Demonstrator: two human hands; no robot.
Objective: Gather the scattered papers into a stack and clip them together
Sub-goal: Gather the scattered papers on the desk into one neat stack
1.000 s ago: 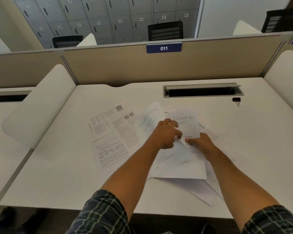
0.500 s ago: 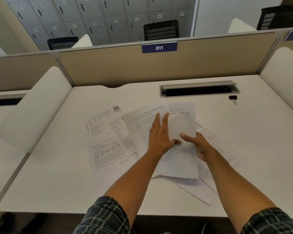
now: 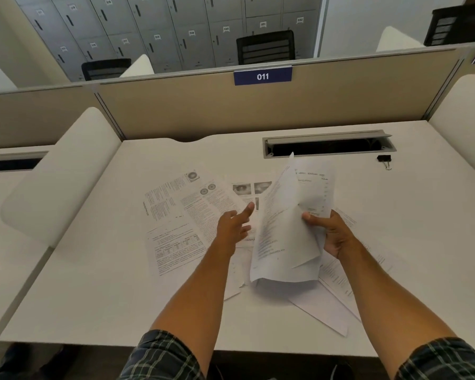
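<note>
My right hand [image 3: 331,231] grips a few printed sheets [image 3: 285,226] and holds them lifted and tilted above the white desk [image 3: 99,283]; their lower edge curls near the desktop. My left hand [image 3: 235,227] hovers open just left of them, fingers spread over the papers lying flat. Several more printed pages [image 3: 176,215] lie scattered to the left, and others [image 3: 332,303] stick out beneath the lifted sheets toward the right and front. A black binder clip [image 3: 384,159] sits on the desk at the far right, apart from both hands.
A grey cable slot [image 3: 328,145] with a raised lid is set into the desk behind the papers. A beige partition [image 3: 203,111] labelled 011 closes the back. White rounded dividers [image 3: 58,176] flank both sides.
My right hand has lifted the gathered sheets off the desk and tilted them up. My left hand has come off the papers and moved left, opening its fingers.
</note>
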